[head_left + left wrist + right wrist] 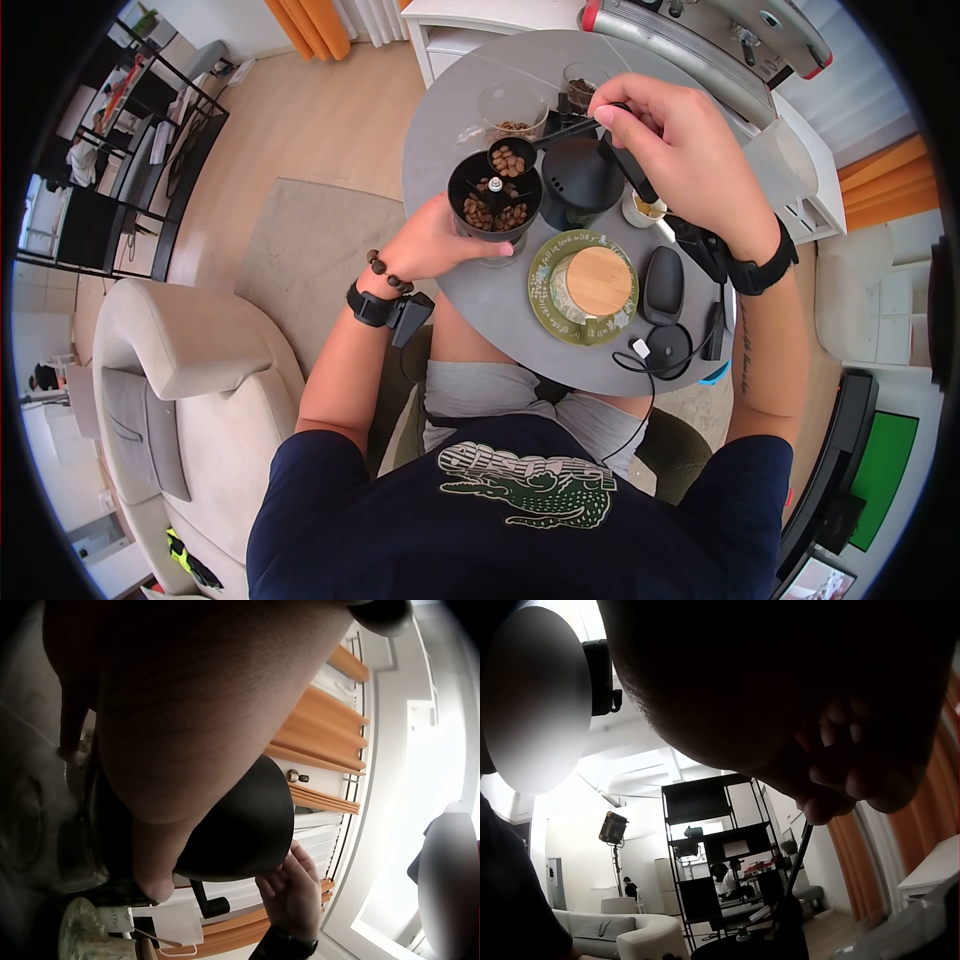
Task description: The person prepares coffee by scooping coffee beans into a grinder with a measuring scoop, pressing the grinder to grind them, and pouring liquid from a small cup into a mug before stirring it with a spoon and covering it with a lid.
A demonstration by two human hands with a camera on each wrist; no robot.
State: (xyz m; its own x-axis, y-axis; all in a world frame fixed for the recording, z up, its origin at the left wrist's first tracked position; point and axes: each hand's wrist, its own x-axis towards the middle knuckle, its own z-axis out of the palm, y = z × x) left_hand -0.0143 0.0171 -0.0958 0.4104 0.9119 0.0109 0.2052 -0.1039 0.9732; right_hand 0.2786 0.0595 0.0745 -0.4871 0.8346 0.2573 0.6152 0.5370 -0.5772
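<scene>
My left hand (pixel 430 238) grips a black grinder cup (pixel 497 226) from its left side; coffee beans and a metal shaft tip show inside. Between the thumb and fingers of my right hand (pixel 680 140) is the handle of a black scoop (pixel 511 146), whose bowl holds beans over the cup's back rim. In the left wrist view the dark cup (pixel 244 825) is seen from the side, with my right hand (pixel 292 892) beyond it. The right wrist view shows curled fingertips (pixel 825 806) on the thin dark handle (pixel 801 851).
Behind the cup a glass bowl (pixel 512 105) holds beans. A black canister (pixel 582 180), a green plate (pixel 545 310) with a wooden-lidded jar (pixel 598 282), a black oval case (pixel 664 285) and a cable lie on the round grey table (pixel 450 80). An espresso machine (pixel 690 50) stands at the back.
</scene>
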